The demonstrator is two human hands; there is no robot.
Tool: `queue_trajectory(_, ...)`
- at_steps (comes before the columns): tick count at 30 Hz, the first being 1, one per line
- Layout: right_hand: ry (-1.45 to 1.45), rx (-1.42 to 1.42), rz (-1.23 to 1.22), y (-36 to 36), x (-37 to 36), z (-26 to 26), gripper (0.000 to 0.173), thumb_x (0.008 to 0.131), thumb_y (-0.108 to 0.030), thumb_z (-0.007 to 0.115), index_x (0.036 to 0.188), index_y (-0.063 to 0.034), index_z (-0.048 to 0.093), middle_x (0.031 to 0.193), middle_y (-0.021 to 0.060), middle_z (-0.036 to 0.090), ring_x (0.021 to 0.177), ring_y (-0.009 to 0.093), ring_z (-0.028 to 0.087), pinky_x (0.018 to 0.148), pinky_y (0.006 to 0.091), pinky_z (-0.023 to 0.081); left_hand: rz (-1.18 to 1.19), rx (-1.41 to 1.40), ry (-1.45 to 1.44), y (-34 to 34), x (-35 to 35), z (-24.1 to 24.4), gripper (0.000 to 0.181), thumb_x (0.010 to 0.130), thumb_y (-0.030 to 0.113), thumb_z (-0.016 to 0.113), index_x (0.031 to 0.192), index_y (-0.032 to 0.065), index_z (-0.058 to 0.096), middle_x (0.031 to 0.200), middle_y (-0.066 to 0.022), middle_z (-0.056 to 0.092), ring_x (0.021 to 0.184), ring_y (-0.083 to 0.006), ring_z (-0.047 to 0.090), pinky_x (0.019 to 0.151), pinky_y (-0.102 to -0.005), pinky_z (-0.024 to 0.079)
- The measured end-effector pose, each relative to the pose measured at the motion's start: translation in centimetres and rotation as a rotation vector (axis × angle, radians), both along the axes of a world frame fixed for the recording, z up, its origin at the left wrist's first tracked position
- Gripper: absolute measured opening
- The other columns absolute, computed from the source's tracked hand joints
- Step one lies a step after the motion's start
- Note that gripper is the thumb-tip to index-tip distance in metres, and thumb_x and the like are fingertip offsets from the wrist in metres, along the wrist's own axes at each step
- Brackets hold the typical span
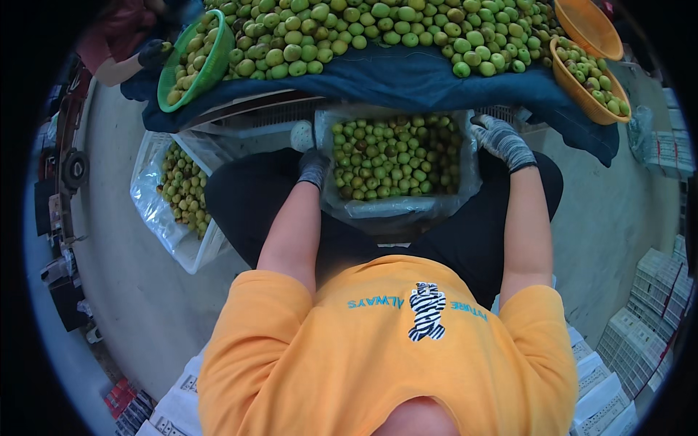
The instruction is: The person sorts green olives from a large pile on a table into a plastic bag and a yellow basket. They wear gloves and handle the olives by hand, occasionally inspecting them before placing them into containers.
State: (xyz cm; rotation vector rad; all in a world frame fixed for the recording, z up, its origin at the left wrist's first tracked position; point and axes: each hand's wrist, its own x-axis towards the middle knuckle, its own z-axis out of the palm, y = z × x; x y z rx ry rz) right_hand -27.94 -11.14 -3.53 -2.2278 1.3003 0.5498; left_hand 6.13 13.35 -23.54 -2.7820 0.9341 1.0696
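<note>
Between my knees stands a crate lined with clear plastic (404, 207), filled with small green fruit (381, 158) that look like jujubes, some with brown patches. Shadow covers the fruit on its right side. My left hand (314, 165), in a grey knit glove with a dark palm, is against the crate's left side; its fingers are in shadow and partly hidden. At the upper right corner, my right hand (503, 141), in a similar glove, has its fingers curled on the lined rim. Beside my left hand is a white perforated round object (301, 136).
Ahead, a heap of green fruit (381, 24) lies on a table's blue cloth (403, 76). A green basket (218, 65) and an orange basket (589, 101) hold fruit. Another lined white crate (188, 259) stands left. A co-worker's gloved hand (155, 53) is near the green basket. Stacked crates (632, 338) stand right.
</note>
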Motion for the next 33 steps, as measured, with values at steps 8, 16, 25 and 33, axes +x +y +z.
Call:
queue_trajectory(8,-0.126,0.017,0.141,0.6,0.9,-0.7,0.052,0.097,-0.046,0.049,0.126,-0.0044,0.059,0.123,0.0228,0.062,0.116,0.037,0.057,0.101,0.0432,0.045,0.024,-0.028,-0.028,-1.0,-0.5,-2.3,0.032,0.081,0.023,0.064,0.105,0.0025,0.070,0.114,-0.0225,0.067,0.109,-0.0351,0.064,0.091,-0.0423,0.053)
queue_trajectory(16,-1.097,-0.206,-0.613,-7.7,1.7,2.0,0.034,0.096,-0.022,0.059,0.124,-0.0033,0.061,0.113,0.0123,0.066,0.102,0.021,0.062,0.091,0.0317,0.048,-0.617,-0.254,0.244,-9.4,-7.0,15.1,0.053,0.094,0.041,0.057,0.130,0.0027,0.057,0.121,-0.0205,0.064,0.114,-0.0359,0.060,0.100,-0.0401,0.046)
queue_trajectory(25,-0.963,-0.502,-0.871,-17.5,2.5,-3.0,0.072,0.088,-0.041,0.065,0.144,-0.0034,0.038,0.149,0.0250,0.030,0.137,0.037,0.034,0.112,0.0407,0.034,-0.613,-1.079,0.205,-26.1,-6.5,25.1,0.032,0.090,0.019,0.062,0.117,0.0018,0.064,0.110,-0.0188,0.067,0.102,-0.0340,0.065,0.091,-0.0392,0.051)
queue_trajectory(33,-1.237,-0.312,-1.227,-21.3,1.6,-6.6,0.069,0.090,-0.036,0.063,0.144,-0.0039,0.035,0.146,0.0216,0.038,0.134,0.032,0.039,0.111,0.0384,0.032,-0.818,-0.952,-0.132,-49.6,-6.6,25.8,0.040,0.093,0.026,0.055,0.127,0.0052,0.057,0.120,-0.0190,0.063,0.112,-0.0344,0.059,0.098,-0.0427,0.047)
